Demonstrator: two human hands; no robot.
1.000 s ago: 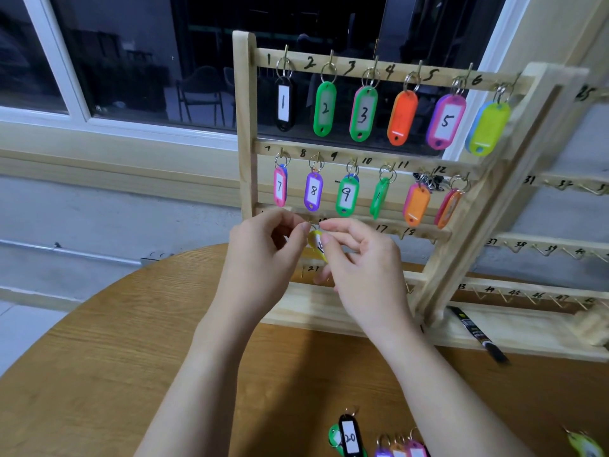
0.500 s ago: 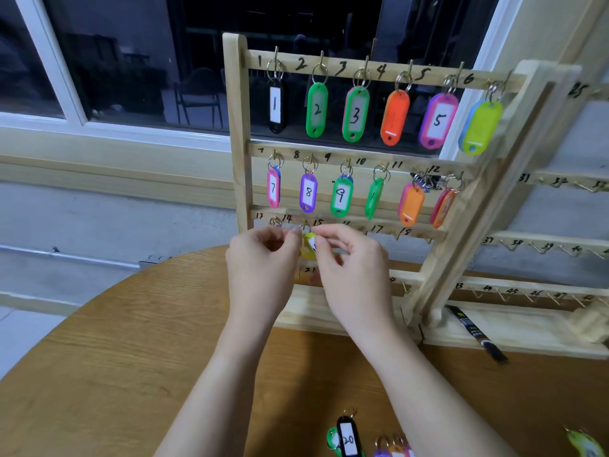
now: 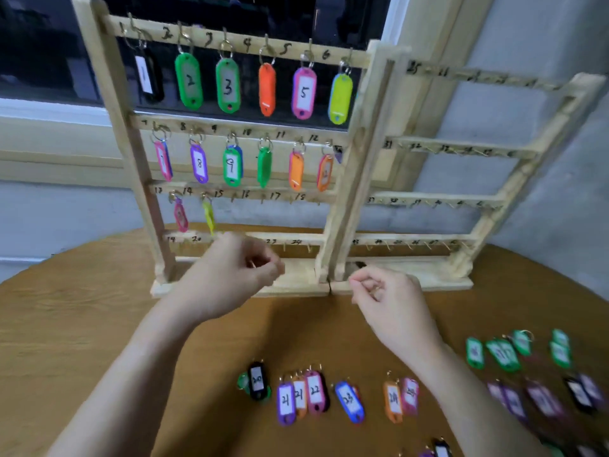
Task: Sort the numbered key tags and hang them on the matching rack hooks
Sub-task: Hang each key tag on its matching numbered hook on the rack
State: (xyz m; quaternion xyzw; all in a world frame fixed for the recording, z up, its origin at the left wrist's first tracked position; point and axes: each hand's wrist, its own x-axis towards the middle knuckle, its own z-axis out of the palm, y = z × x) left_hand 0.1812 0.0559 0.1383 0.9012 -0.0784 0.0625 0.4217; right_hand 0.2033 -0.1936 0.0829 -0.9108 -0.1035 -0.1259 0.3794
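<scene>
Now the yellow tag (image 3: pixel 208 216) hangs free on hook 14 at eleven o'clock from the left hand (image 3: pixel 230 275), which like the right hand (image 3: pixel 385 298) has drawn back, loosely curled and empty, so fifteen comes next.

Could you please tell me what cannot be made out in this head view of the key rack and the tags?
- Green and purple tags at right on the table: numbers lost to motion blur.
- Orange tag on hook 4: blank side faces the camera.
- Right rack section's labels: too small and blurred.
- Right hand: curled fingers hide whether it holds anything.
- Tags at bottom edge: cut off.
</scene>
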